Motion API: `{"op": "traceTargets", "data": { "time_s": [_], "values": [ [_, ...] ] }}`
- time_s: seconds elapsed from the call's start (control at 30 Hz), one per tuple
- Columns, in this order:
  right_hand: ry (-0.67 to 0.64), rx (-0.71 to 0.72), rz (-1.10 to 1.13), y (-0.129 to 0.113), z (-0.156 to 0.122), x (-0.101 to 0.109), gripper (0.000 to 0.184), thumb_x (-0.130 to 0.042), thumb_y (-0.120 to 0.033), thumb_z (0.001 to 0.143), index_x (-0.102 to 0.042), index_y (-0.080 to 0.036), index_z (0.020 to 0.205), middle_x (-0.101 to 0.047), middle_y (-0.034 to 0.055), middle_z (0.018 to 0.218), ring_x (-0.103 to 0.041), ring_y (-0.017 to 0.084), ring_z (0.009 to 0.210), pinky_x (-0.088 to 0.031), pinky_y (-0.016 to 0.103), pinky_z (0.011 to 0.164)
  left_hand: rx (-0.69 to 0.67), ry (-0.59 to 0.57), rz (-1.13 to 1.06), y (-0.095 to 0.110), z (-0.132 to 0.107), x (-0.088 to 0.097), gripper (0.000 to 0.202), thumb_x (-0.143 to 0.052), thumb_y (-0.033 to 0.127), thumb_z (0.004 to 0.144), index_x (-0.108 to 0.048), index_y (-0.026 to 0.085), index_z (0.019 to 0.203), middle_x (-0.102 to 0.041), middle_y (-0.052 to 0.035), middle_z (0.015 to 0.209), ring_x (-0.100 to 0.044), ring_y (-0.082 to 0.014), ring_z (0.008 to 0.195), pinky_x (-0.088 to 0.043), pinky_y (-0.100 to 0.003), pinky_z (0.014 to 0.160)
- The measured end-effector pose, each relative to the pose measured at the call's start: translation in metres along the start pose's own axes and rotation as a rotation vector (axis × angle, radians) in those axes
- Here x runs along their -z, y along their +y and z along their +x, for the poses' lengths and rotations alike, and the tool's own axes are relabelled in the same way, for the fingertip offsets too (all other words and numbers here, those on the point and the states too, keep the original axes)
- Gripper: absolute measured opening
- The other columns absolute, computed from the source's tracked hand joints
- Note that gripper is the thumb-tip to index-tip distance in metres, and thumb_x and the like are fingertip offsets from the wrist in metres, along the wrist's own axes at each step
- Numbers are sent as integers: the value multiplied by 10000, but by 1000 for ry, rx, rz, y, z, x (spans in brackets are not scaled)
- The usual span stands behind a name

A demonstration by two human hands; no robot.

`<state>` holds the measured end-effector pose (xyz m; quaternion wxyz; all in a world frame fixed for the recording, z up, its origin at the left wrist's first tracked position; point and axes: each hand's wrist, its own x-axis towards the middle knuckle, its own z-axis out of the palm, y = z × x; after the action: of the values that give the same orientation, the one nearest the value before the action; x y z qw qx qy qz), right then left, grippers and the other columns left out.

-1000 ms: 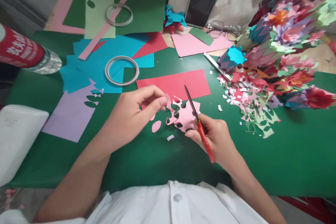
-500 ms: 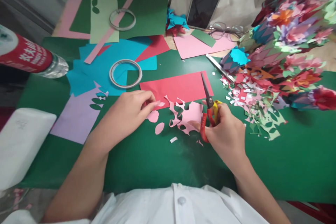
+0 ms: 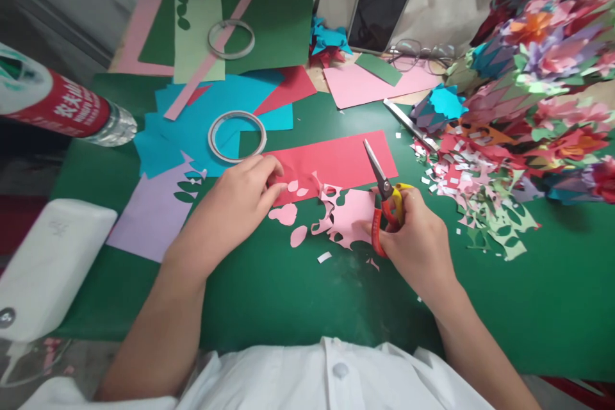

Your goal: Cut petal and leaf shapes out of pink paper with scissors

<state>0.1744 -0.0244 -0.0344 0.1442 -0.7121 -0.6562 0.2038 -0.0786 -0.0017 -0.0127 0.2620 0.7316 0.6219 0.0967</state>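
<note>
My left hand (image 3: pixel 243 198) hovers by the left end of a red paper strip (image 3: pixel 336 157), thumb and forefinger apart with nothing seen between them. Two small pink petals (image 3: pixel 302 192) lie on the strip just past its fingertips. Larger pink paper petals (image 3: pixel 298 236) rest on the table below. My right hand (image 3: pixel 418 234) is closed round scissors (image 3: pixel 384 195) with red and yellow handles, their blades together and pointing up and left. A fingertip of that hand touches a pink paper sheet (image 3: pixel 355 208) with cut-out holes along its left side.
Paper scraps (image 3: pixel 500 224) and paper flowers (image 3: pixel 533 77) fill the right side, near a silver knife-like tool (image 3: pixel 410 126). At left are tape rolls (image 3: pixel 237 157), blue sheets (image 3: pixel 187 134), a purple sheet (image 3: pixel 148 218), a bottle (image 3: pixel 72 102) and a white power-bank-like block (image 3: pixel 57 262).
A small pink petal at my left fingertips now lies on the red strip, and those fingers have parted. The scissors have tilted slightly left. The whole view has shifted a little.
</note>
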Motion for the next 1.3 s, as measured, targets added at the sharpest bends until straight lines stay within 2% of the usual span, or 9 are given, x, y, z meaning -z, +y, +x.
{"op": "traceTargets", "data": {
  "time_s": [0.1,0.23,0.47,0.67,0.73,0.93,1.13,1.3],
  "values": [
    [-31,12,35,1,-1,1,264,-628,-429,691,-482,-241,803,-544,-33,626,-476,153,468,-366,265,480,-69,-92,5,-9,-4,9,132,-460,268,937,-576,215,970,-598,-53,1020,-588,-222,924,-425,-335,772],
    [-46,9,51,2,-1,1,280,-639,-427,697,-512,-237,859,-550,-34,647,-466,149,468,-366,264,477,-117,-241,-26,-16,-8,9,152,-495,245,912,-615,251,1005,-573,-36,1076,-583,-208,951,-442,-329,779],
    [-78,-27,57,2,0,0,278,-637,-406,676,-507,-236,854,-596,-13,680,-492,164,508,-397,285,514,-127,-267,26,-8,-12,4,186,-475,279,930,-654,262,980,-586,-38,1047,-581,-211,934,-450,-342,792],
    [-45,22,85,4,-1,-1,263,-643,-421,704,-488,-236,809,-627,-2,692,-515,162,517,-373,263,492,-127,-333,25,-7,-14,5,177,-497,256,906,-661,245,840,-597,-31,947,-581,-199,866,-445,-325,745],
    [-48,24,92,4,-1,-1,254,-646,-403,703,-485,-236,808,-639,4,708,-528,166,529,-374,264,495,-134,-321,14,-7,-14,5,184,-492,243,904,-670,247,854,-609,-29,955,-589,-191,847,-445,-319,735],
    [-72,6,136,5,-2,-1,221,-623,-336,691,-455,-242,800,-628,1,714,-537,170,559,-391,270,511,-110,-190,-14,-7,-12,7,196,-494,236,895,-689,238,880,-651,-35,956,-626,-190,808,-448,-297,688],
    [-68,27,200,5,-3,1,279,-632,-311,705,-359,-258,719,-433,-83,535,-375,120,450,-320,236,428,-100,-113,-10,0,-11,6,210,-463,261,932,-669,226,908,-669,-39,913,-635,-201,814,-447,-303,697],
    [-78,9,328,5,-7,6,208,-662,-288,751,-466,-231,788,-506,-64,583,-430,116,489,-341,229,445,-168,-19,-46,11,-9,0,216,-425,267,975,-628,194,986,-665,-48,977,-623,-191,887,-446,-299,745]
  ]
}}
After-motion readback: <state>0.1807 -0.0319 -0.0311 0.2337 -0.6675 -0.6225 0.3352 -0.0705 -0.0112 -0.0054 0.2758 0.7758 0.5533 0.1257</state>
